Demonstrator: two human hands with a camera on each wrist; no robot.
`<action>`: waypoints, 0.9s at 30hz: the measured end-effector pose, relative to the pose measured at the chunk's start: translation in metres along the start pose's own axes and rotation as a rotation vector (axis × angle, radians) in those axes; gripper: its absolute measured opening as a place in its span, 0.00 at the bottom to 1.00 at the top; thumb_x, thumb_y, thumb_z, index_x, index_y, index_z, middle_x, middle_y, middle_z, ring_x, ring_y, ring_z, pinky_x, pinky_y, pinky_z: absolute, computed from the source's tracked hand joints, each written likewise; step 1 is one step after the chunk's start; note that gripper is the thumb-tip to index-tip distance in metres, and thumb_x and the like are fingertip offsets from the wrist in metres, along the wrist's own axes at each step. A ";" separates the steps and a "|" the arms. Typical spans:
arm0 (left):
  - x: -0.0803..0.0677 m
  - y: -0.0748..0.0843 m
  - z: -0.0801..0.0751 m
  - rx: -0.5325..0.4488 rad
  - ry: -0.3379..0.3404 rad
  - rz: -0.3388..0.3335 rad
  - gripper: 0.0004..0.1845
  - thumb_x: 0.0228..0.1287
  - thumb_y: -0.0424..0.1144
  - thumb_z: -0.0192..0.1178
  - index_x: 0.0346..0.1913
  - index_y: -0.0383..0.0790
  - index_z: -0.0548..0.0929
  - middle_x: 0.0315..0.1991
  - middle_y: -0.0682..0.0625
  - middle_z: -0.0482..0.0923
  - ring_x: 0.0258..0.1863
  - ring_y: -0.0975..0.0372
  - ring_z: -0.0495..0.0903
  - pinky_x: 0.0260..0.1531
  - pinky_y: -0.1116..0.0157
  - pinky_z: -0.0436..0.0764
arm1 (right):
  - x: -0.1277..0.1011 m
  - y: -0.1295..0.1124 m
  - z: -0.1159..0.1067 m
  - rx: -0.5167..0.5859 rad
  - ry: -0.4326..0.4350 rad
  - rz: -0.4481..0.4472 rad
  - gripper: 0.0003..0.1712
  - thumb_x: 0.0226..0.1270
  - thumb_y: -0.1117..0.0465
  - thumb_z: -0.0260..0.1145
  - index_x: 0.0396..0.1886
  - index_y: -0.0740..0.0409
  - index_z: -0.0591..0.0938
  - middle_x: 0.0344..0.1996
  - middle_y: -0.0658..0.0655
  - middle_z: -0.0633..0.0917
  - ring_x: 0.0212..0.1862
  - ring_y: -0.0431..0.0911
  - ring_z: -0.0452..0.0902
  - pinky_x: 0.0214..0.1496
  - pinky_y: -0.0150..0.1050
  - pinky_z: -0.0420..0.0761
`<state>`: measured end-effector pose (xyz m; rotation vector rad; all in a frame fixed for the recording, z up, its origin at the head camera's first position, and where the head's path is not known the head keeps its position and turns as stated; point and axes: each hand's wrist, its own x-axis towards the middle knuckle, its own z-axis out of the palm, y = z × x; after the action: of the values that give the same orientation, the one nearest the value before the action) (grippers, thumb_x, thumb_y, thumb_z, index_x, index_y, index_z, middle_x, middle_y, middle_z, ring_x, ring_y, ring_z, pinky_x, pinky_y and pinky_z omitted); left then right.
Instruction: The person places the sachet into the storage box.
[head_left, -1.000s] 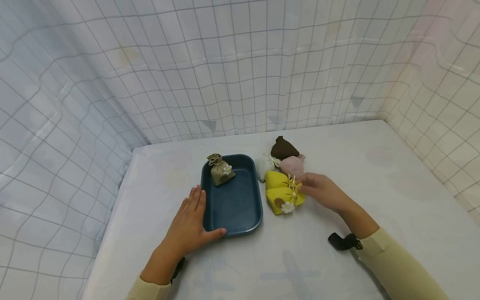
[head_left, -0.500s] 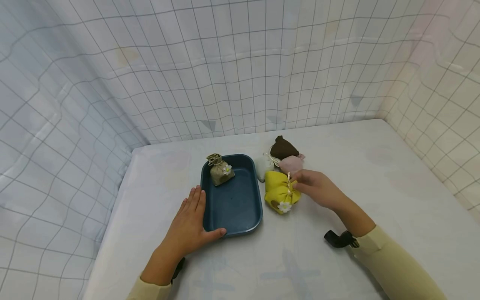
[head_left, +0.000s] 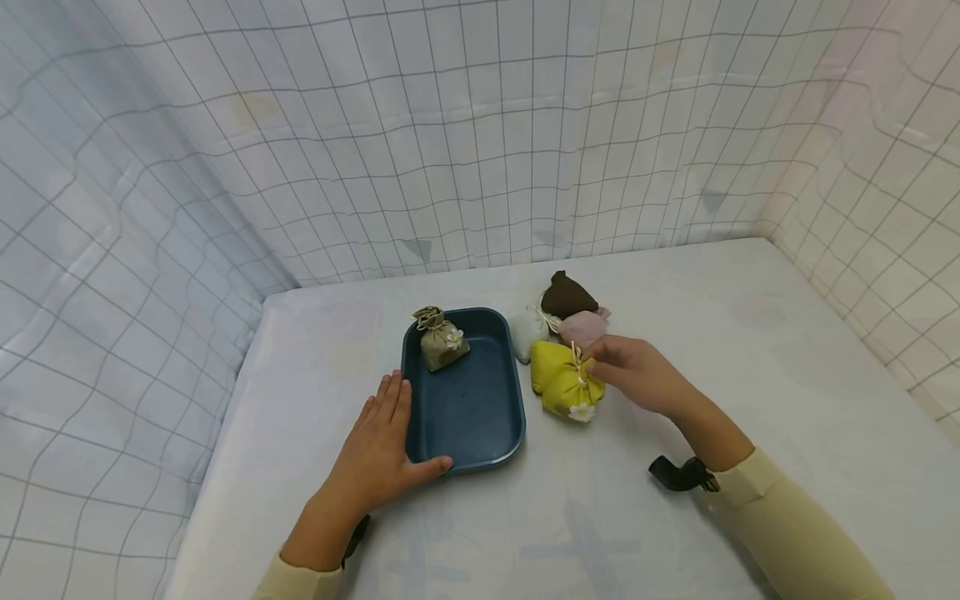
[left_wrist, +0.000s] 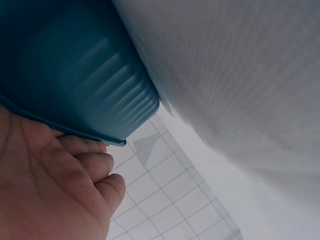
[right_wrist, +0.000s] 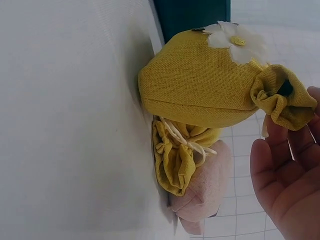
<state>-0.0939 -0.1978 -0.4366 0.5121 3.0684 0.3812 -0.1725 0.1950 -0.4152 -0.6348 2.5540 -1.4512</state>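
Observation:
My left hand point(head_left: 375, 450) rests along the left rim of a dark blue rectangular tray point(head_left: 465, 425), fingers straight and thumb spread over the near corner. In the left wrist view, its fingers point(left_wrist: 95, 160) lie at the tray's rim. A beige drawstring pouch point(head_left: 442, 346) with a white flower sits at the tray's far left corner. Right of the tray, my right hand point(head_left: 637, 375) pinches the gathered mouth of a yellow drawstring pouch point(right_wrist: 195, 80) with a white flower. That pouch stands tilted up against a second yellow pouch point(right_wrist: 175, 165), which lies on its side.
Behind the yellow pouches lie a pink pouch point(head_left: 583, 328), a pale pouch point(head_left: 525, 335) close to the tray's right wall, and a dark brown pouch point(head_left: 567, 296). A white cloth covers the table point(head_left: 712, 333); grid-patterned curtains point(head_left: 525, 167) hang around its back and sides.
My right hand has shifted slightly left and away from me, taking hold of the flowered yellow pouch's mouth. The pouch has turned and tipped up. My left hand and the tray stay put.

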 end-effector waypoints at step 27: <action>0.000 0.001 -0.001 -0.002 0.009 0.005 0.69 0.50 0.83 0.51 0.77 0.28 0.49 0.79 0.36 0.40 0.78 0.48 0.38 0.72 0.44 0.50 | 0.017 -0.025 -0.014 0.081 0.038 -0.049 0.04 0.73 0.66 0.61 0.42 0.60 0.81 0.36 0.58 0.82 0.39 0.50 0.76 0.40 0.39 0.80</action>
<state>-0.0936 -0.1967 -0.4357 0.5203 3.0758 0.3870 -0.1845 0.1872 -0.3853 -0.6682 2.5095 -1.5885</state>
